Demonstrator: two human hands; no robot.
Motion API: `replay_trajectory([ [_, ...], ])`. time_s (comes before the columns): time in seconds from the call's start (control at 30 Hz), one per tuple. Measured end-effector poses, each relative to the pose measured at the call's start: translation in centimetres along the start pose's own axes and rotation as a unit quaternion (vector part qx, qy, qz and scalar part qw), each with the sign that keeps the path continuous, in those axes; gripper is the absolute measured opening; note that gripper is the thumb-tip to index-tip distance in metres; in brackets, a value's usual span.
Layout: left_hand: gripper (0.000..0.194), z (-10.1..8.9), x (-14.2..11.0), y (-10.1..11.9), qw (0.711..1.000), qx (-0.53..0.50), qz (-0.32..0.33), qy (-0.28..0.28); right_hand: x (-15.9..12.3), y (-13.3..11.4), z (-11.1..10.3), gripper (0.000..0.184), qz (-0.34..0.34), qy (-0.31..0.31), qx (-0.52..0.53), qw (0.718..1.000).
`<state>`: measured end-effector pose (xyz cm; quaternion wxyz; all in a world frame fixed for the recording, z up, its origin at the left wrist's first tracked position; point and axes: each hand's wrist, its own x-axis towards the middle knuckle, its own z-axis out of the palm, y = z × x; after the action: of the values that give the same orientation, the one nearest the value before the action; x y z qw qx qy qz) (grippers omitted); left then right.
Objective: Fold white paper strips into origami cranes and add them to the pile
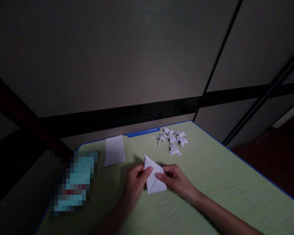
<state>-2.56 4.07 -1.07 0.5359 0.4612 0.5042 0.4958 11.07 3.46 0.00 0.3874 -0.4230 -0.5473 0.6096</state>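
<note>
A partly folded white paper [154, 176] with a pointed top is held just above the pale green table [218, 182]. My left hand [135, 182] pinches its left edge between thumb and fingers. My right hand [173, 180] grips its right side, fingers curled over a fold. Both forearms reach in from the bottom edge.
A flat stack of white paper sheets [114, 150] lies at the back left of the table. A pile of several small folded paper figures [172, 139] sits at the back edge. A blurred bluish object [74, 181] lies on the left. Dark panelled walls stand behind.
</note>
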Motion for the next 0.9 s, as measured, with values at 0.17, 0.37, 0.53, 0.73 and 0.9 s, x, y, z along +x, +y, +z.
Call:
replay_trajectory([
  [0.17, 0.021, 0.18, -0.1, 0.29, 1.0, -0.02, -0.008, -0.022, -0.05, 0.19, 0.01, 0.035, 0.005, 0.014, 0.011, 1.0],
  [0.37, 0.024, 0.39, -0.26, 0.6, 0.996, -0.013, -0.03, -0.086, 0.01, 0.27, -0.26, 0.034, -0.026, 0.07, 0.048, 0.996],
  [0.53, 0.028, 0.39, -0.29, 0.93, 0.995, 0.0, -0.033, -0.098, 0.09, 0.01, -0.4, 0.028, -0.037, 0.119, 0.098, 0.987],
  [0.73, 0.03, 0.25, -0.26, 0.6, 0.996, 0.004, -0.013, -0.086, 0.08, -0.11, -0.31, 0.026, -0.016, 0.137, 0.134, 0.981],
  [0.9, 0.032, 0.3, -0.35, 0.48, 0.996, -0.002, -0.011, -0.09, 0.1, -0.04, -0.33, 0.024, -0.018, 0.137, 0.137, 0.981],
])
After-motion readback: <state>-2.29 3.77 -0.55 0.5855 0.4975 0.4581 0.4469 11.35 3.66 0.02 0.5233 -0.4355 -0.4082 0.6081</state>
